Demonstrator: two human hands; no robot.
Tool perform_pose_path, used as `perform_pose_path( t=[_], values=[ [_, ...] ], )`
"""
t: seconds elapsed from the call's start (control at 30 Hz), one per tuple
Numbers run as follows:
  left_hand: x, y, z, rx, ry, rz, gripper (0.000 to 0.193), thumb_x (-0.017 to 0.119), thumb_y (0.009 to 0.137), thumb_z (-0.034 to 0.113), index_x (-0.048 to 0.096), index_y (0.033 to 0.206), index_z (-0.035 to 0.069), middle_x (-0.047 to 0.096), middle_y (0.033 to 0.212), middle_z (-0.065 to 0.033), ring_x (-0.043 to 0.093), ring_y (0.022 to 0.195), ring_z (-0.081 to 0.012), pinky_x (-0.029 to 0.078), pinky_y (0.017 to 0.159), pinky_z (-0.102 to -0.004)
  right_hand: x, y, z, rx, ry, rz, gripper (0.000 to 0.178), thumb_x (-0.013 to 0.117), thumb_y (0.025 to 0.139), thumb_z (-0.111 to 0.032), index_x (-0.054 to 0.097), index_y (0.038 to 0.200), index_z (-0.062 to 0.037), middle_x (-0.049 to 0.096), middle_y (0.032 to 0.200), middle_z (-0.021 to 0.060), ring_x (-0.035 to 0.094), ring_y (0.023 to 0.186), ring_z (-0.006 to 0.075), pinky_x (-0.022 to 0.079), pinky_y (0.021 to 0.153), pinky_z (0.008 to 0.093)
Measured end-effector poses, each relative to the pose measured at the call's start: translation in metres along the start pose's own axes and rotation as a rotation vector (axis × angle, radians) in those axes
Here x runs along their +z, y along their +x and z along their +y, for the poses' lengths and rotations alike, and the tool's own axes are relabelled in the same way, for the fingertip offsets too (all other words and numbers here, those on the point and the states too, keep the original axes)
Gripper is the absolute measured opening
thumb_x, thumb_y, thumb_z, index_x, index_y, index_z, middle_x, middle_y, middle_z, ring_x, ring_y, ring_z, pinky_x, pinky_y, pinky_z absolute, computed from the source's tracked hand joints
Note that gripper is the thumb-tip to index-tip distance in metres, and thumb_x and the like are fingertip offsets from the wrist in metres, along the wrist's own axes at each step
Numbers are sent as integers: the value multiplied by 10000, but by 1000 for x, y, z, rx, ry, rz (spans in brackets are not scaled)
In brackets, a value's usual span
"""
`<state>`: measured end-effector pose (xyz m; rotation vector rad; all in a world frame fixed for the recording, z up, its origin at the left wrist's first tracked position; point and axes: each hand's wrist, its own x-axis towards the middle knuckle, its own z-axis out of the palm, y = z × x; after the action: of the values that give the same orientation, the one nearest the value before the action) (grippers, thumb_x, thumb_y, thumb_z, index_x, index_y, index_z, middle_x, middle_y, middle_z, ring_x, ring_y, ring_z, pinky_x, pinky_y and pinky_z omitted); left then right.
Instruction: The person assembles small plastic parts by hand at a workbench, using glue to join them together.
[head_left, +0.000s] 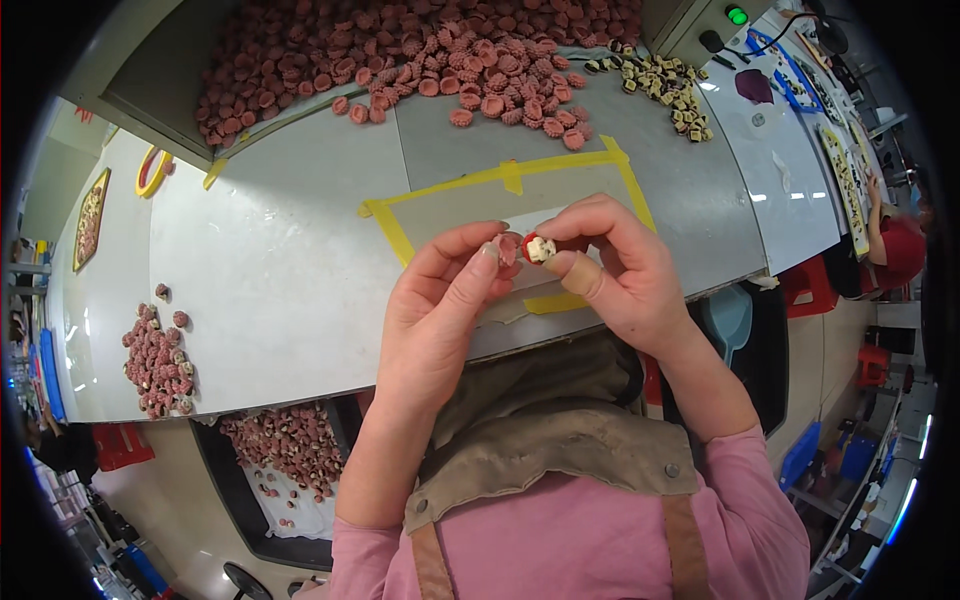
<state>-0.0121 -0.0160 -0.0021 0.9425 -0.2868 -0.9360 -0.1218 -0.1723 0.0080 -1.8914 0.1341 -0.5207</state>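
Note:
My left hand [437, 300] pinches a small pink, hollow, bumpy cup-shaped piece [508, 248] between thumb and fingertips. Close beside it, my right hand [630, 290] grips a little cream piece with dark spots [541, 248], which shows red along one side. The two pieces nearly meet in front of my apron; whether they touch I cannot tell. A plaster-like strip wraps the right thumb. Beneath both hands lies a patch of worktop framed in yellow tape [460, 183].
A large heap of pink cup pieces [480, 60] spills from under the housing at the back. Cream-and-dark pieces [665, 85] lie to its right. Joined pink-and-cream pieces [158, 365] are piled at left, with more in a black bin [285, 450] below. A blue scoop [728, 318] sits right.

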Motion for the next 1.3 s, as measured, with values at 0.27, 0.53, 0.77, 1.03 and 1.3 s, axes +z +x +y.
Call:
perform_pose_path(
  t=[0.27, 0.53, 0.77, 1.03, 1.3],
  values=[
    [2, 2, -12, 105, 50, -4, 242, 584, 941, 84, 580, 1161, -18, 618, 1124, -75, 577, 1037, -142, 469, 896, -283, 10, 4, -4, -64, -75, 34, 192, 660, 871, -83, 605, 1047, -31, 597, 966, 67, 572, 842, 151, 452, 763, 265],
    [5, 1, -11, 246, 336, -78, 308, 579, 924, 10, 549, 1229, -23, 610, 1133, -117, 601, 1018, -166, 493, 885, -278, 1, 0, -2, -198, -316, 33, 241, 705, 830, -126, 612, 1035, -38, 599, 984, 62, 577, 891, 195, 488, 765, 309],
    [16, -1, -5, 125, 191, -71, 583, 587, 913, 10, 307, 1424, 21, 629, 1077, -140, 615, 995, -169, 503, 878, -285, -4, 9, 5, -282, -247, -65, 257, 748, 777, -154, 620, 976, -56, 580, 971, 66, 562, 887, 236, 490, 749, 317],
    [19, 2, -13, 196, 476, -46, 598, 622, 875, 3, 337, 1400, 19, 627, 1070, -114, 605, 965, -133, 495, 838, -250, -2, 10, 10, -422, -480, 12, 317, 764, 677, -114, 627, 960, -79, 587, 945, 58, 574, 851, 249, 484, 736, 339],
    [-62, 5, 35, 744, 1720, 210, 255, 652, 845, 39, 628, 1100, 41, 639, 1059, -129, 612, 997, -277, 492, 868, -355, -48, 20, 23, -335, -657, 32, 277, 697, 803, -152, 637, 1061, -71, 616, 964, 97, 592, 929, 279, 480, 810, 384]
  ],
)
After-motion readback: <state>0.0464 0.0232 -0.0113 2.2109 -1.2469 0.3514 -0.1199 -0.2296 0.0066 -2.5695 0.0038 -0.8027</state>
